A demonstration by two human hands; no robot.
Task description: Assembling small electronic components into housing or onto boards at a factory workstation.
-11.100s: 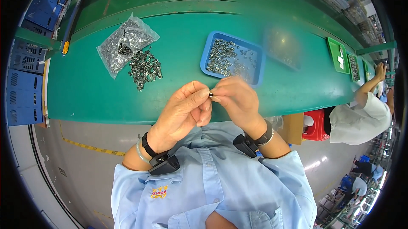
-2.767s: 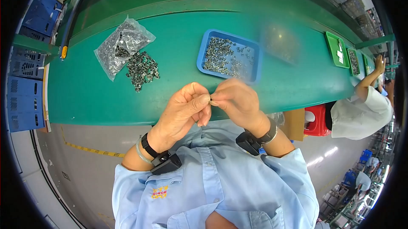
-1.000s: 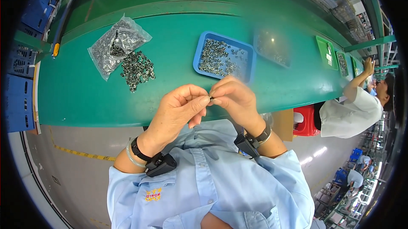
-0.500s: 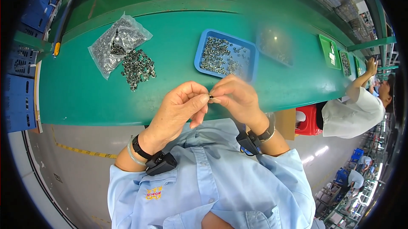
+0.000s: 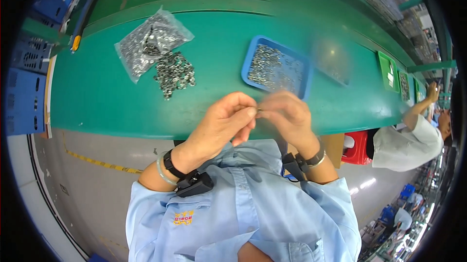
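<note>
My left hand and my right hand meet above the front edge of the green bench. Between their fingertips is a tiny dark piece, mostly covered by the fingers. The left thumb and forefinger pinch it; the right fingers close in on it from the other side, smeared by motion. Left of my hands, a heap of small shiny metal parts lies beside a clear plastic bag full of similar parts. Beyond my right hand, a blue tray holds many small metal pieces.
A blurred clear container stands right of the blue tray. Farther right are green trays and a co-worker by a red stool. Blue crates and a yellow-tipped tool are at the far left.
The whole view has shifted, so bench items and hands appear farther right. My hands stay together at the small piece; the right fingers are now more blurred.
</note>
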